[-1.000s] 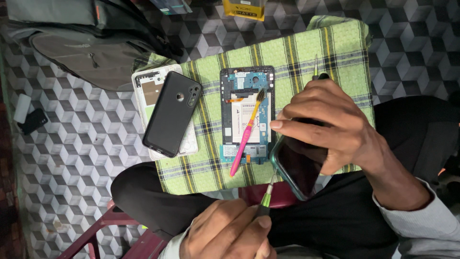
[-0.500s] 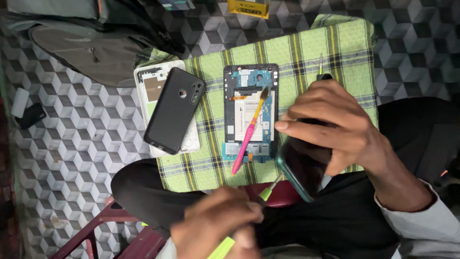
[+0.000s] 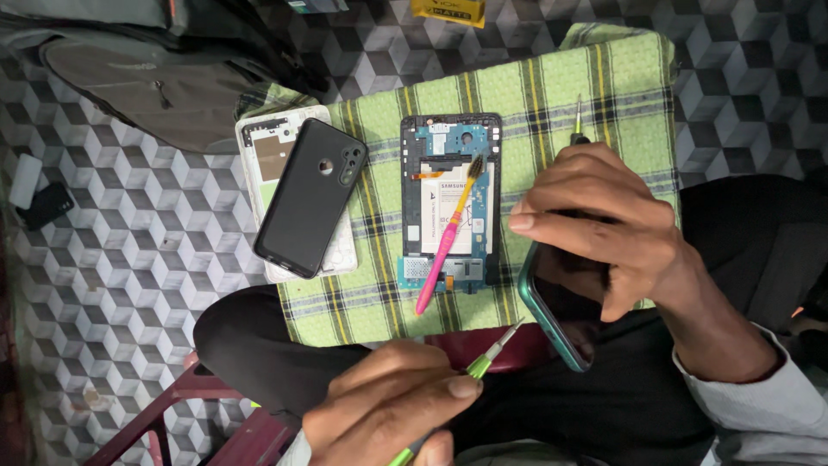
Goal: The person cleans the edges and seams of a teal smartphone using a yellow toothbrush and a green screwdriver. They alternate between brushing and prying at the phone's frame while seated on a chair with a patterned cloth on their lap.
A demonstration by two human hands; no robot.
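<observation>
My right hand grips a dark phone with a teal rim, held on edge above my lap. My left hand pinches a green precision screwdriver whose metal tip points up toward the phone. An opened phone with its board and battery exposed lies on the green checked cloth, and a pink toothbrush rests slantwise on it. Left of it a black phone back lies on a white phone frame.
Another small screwdriver pokes out from behind my right hand on the cloth. A grey bag lies at top left on the cube-patterned floor. Two small devices lie at far left. A red stool frame shows below.
My left hand has turned so the green screwdriver's tip now points up toward the phone. My right hand keeps hold of the teal-rimmed phone, barely moved.
</observation>
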